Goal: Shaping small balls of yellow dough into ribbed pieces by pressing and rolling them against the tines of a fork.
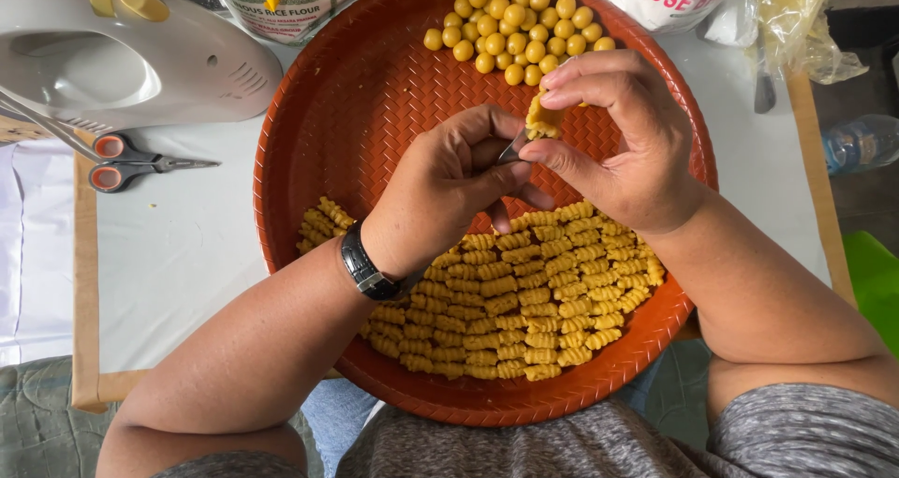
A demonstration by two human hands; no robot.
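My right hand [613, 141] pinches a small yellow dough piece [542, 120] btw thumb and fingertips, above the round orange tray [375, 85]. My left hand [449, 183], w/ a black watch [367, 270] on the wrist, is closed on a thin metal tool [513, 148]; its tip touches the dough. At the tray's far side lie smooth dough balls [510, 33]; near me, rows of ridged curled pieces [524, 295]. Scissors [131, 164] and a white hand mixer [122, 57] lie left of the tray, on the table [187, 244].
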